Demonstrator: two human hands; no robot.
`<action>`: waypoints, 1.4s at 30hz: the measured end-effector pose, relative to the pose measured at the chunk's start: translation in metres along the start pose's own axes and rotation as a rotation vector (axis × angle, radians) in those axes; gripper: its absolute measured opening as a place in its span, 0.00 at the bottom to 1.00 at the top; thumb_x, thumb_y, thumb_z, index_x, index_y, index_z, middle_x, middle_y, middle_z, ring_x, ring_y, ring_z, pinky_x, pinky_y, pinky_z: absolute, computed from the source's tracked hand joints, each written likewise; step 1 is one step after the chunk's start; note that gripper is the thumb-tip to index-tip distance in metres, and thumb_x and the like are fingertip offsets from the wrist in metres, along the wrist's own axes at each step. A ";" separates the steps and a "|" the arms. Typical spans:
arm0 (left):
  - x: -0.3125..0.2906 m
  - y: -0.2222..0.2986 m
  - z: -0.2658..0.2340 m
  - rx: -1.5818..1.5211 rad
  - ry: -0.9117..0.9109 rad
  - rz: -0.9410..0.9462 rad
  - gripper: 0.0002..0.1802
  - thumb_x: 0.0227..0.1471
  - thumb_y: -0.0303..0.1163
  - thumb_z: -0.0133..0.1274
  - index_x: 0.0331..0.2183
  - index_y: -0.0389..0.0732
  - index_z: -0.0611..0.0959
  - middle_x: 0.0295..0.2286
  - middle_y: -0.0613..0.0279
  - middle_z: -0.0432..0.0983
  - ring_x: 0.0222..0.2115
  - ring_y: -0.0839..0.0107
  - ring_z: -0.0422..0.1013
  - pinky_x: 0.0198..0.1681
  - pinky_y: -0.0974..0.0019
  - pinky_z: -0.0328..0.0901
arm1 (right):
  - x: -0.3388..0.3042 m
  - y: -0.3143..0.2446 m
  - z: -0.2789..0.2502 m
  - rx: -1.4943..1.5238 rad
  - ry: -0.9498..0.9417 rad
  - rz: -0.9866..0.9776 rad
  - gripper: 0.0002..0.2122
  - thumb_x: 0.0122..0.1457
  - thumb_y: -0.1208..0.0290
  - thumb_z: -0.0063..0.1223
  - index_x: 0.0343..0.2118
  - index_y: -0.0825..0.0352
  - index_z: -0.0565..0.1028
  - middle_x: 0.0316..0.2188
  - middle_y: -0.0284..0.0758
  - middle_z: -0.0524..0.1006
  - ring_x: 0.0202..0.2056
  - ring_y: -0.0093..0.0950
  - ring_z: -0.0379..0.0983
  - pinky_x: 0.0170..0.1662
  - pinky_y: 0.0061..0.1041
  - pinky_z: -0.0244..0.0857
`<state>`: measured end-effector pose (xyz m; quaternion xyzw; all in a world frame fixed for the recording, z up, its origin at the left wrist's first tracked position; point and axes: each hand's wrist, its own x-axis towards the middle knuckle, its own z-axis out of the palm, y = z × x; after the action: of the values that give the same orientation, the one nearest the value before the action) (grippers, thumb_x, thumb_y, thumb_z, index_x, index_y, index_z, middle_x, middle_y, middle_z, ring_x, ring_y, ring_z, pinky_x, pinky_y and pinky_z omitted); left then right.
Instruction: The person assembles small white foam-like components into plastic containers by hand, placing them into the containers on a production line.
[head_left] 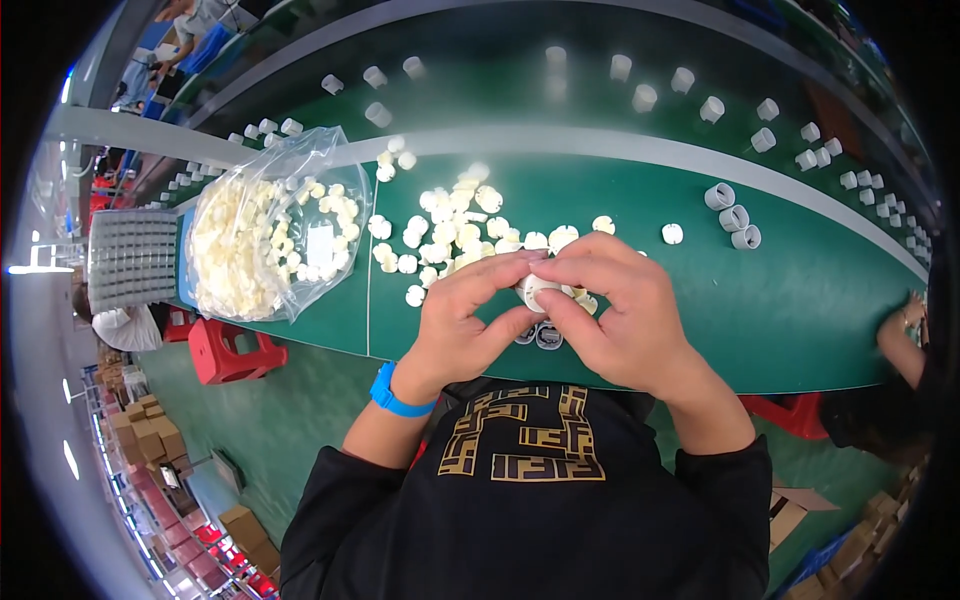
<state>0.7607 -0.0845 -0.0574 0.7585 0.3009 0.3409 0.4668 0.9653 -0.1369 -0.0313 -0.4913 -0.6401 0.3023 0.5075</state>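
Between the fingertips of both hands I hold a small white round plastic part [538, 291] over the green table [800, 310]. My left hand [475, 315] pinches it from the left, its fingers closed. From the other side my right hand [622, 315] grips the same part with thumb and fingers. Below the hands, near the table's front edge, stand grey-white cylindrical housings [548, 336], partly hidden. Just beyond my fingers lies a loose spread of cream-white round caps [465, 235], several of them covered by the hands.
A clear plastic bag [275, 235] full of cream caps lies at the left. White cylinders [734, 218] stand at the right, and more [645, 97] ride on the dark green belt beyond the grey rail. Another person's arm [902, 340] rests at the far right. A red stool [230, 350] stands left.
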 end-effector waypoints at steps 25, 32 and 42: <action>0.057 -0.022 -0.005 0.258 -0.081 -0.118 0.26 0.46 0.28 0.65 0.49 0.38 0.81 0.42 0.50 0.82 0.42 0.51 0.80 0.48 0.57 0.74 | 0.012 0.055 -0.037 0.117 0.080 0.425 0.08 0.58 0.81 0.59 0.41 0.69 0.78 0.37 0.34 0.79 0.37 0.22 0.77 0.41 0.23 0.74; 0.173 -0.125 -0.084 0.746 0.137 0.154 0.20 0.49 0.31 0.63 0.46 0.38 0.82 0.51 0.43 0.76 0.54 0.45 0.71 0.58 0.50 0.66 | -0.029 0.083 -0.098 -0.759 0.004 0.385 0.11 0.56 0.74 0.66 0.42 0.66 0.81 0.38 0.36 0.80 0.40 0.37 0.78 0.42 0.33 0.73; 0.150 -0.126 -0.075 0.754 0.076 0.289 0.31 0.49 0.31 0.68 0.56 0.42 0.79 0.57 0.48 0.73 0.58 0.48 0.69 0.62 0.54 0.64 | -0.040 0.106 -0.093 -0.867 -0.051 0.289 0.10 0.55 0.73 0.65 0.40 0.64 0.81 0.36 0.35 0.78 0.39 0.39 0.76 0.42 0.37 0.72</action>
<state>0.7710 0.1176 -0.1121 0.8979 0.3120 0.2967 0.0916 1.0873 -0.1490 -0.1117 -0.7351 -0.6446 0.0862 0.1915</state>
